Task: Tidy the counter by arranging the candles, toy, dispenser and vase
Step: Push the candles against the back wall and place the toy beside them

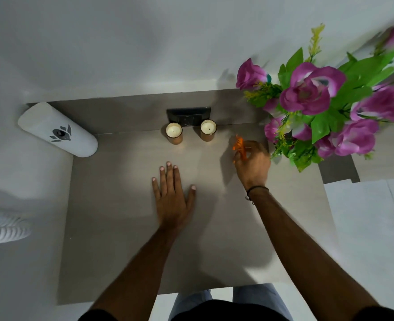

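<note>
- The desk (126, 228) fills most of my view, a grey-brown slab whose far edge meets a white wall; the middle is bare, which I read as room left open so everything lines up along the back.
- The flowers (318, 100) crowd the far right corner, purple blooms and green leaves spreading wide over the right edge. I cannot see the vase under them, so I only judge that it stands there, tucked into the corner out of the way.
- The dispenser (57, 130) is a white cylinder with a dark emblem at the far left corner, leaning outward in this wide view; whether it stands on the desk or hangs on the wall I cannot tell.
- My left hand (171, 195) lies flat and spread on the desk's middle, its grip slack and empty, likely steadying me while the other arm reaches.
- My right hand (252, 163) is near the far edge, just beside the flowers, its grip pinched around the toy (239, 147).
- The two candles (174, 133) stand as a pair at the middle of the far edge, apart from each other, in front of a dark wall plate (188, 115).
- The toy is small and orange, tilted in my fingers between the right candle and the flowers, seemingly bound for that gap.
</note>
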`<state>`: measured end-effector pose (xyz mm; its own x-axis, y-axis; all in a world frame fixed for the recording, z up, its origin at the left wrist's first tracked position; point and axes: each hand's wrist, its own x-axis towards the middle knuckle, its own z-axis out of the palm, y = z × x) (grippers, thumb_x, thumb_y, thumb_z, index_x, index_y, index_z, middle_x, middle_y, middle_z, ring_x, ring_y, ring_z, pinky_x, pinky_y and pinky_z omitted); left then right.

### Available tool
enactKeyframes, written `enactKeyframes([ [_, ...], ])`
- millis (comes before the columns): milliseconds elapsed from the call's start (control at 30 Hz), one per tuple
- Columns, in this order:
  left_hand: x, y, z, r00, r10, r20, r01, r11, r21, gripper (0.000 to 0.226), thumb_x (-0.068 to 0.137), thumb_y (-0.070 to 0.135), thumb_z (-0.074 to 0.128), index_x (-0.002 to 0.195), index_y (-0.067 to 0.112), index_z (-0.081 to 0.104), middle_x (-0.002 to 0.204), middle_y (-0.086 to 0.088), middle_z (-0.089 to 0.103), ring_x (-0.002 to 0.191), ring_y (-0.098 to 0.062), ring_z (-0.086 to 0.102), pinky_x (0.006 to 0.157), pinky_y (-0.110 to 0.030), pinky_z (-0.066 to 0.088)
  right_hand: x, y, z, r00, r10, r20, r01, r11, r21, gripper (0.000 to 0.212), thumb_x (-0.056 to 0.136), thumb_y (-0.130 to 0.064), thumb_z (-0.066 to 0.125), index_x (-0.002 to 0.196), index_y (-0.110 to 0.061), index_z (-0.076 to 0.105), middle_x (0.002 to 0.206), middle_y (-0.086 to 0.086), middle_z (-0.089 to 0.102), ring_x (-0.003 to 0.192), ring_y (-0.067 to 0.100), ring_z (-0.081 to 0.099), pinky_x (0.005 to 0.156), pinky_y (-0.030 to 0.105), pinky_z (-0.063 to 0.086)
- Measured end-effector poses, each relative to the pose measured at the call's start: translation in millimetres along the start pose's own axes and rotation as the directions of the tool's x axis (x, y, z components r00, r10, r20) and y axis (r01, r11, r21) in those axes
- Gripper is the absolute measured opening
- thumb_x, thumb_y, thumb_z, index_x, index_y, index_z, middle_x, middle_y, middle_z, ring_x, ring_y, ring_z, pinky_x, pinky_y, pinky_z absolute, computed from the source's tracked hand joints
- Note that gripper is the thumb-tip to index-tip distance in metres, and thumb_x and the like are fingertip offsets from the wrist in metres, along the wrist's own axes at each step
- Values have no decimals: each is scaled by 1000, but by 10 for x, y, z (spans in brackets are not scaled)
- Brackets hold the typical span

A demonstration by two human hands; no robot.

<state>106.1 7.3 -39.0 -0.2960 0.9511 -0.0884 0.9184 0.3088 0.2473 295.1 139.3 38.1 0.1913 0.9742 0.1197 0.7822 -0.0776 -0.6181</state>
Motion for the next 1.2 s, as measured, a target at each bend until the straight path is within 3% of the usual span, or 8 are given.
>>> enactKeyframes([
  [367, -6, -19, 14, 1000, 2, 8, -3, 1000, 16, 81, 105, 61, 28, 168, 11, 17, 179, -9, 12, 166, -28, 6, 134, -56, 9, 254, 22, 150, 998, 38, -51, -30, 989, 144, 24, 87, -34, 67, 91, -11, 73, 80, 12, 74, 75, 31, 70, 66, 36, 56],
  [533, -16, -8, -1, 1000, 9, -1, -9, 1000, 21, 81, 105, 59, 30, 168, 11, 18, 179, -9, 14, 166, -29, 8, 134, -55, 9, -67, 70, -40, 987, 126, -100, -110, 982, 153, 42, 84, -46, 67, 108, -11, 67, 104, 7, 73, 94, 27, 67, 79, 38, 56],
  [667, -8, -11, 1, 1000, 11, 2, -11, 1000, 29, 81, 105, 59, 33, 168, 11, 17, 179, -9, 12, 166, -29, 7, 133, -56, 9, -558, 462, -273, 957, 239, -165, -189, 944, 270, 29, 84, -40, 67, 100, -15, 66, 91, 3, 71, 82, 21, 66, 70, 41, 57],
  [800, -8, -17, 19, 1000, 11, -1, -11, 999, 51, 81, 105, 59, 33, 168, 10, 17, 179, -10, 13, 166, -30, 8, 133, -57, 10, -473, 846, -425, 871, 464, -162, -424, 876, 230, 63, 73, -56, 70, 115, -11, 58, 105, 8, 67, 94, 27, 66, 83, 38, 55],
  [867, -12, -14, 24, 1000, 14, -3, -14, 998, 57, 81, 105, 59, 32, 168, 10, 17, 179, -11, 13, 166, -30, 8, 133, -57, 10, -244, 905, -431, 868, 478, -130, -446, 869, 216, 81, 62, -64, 74, 121, -12, 54, 111, 7, 63, 101, 27, 63, 88, 41, 54],
  [1000, -13, 5, 10, 1000, 13, -5, -12, 997, 70, 81, 104, 59, 28, 168, 9, 17, 178, -11, 14, 166, -31, 10, 133, -57, 11, 149, 814, -357, 848, 522, -86, -483, 830, 278, 80, 47, -68, 75, 112, -24, 62, 110, -3, 69, 100, 20, 67, 91, 36, 57],
  [1133, -2, 4, -1, 1000, 12, -2, -11, 997, 76, 82, 104, 60, 28, 167, 9, 17, 178, -12, 14, 165, -32, 11, 133, -58, 11, 372, 1005, -243, 808, 586, -56, -517, 751, 411, 78, 44, -60, 75, 110, -19, 69, 105, -4, 75, 97, 17, 73, 88, 37, 60],
  [1200, -3, 1, 2, 1000, 8, -5, -8, 997, 77, 82, 104, 60, 29, 168, 10, 17, 178, -11, 14, 165, -32, 11, 133, -58, 12, 421, 1011, -309, 812, 582, -37, -515, 745, 424, 71, 43, -54, 73, 100, -12, 69, 98, -2, 76, 85, 12, 71, 79, 25, 61],
])
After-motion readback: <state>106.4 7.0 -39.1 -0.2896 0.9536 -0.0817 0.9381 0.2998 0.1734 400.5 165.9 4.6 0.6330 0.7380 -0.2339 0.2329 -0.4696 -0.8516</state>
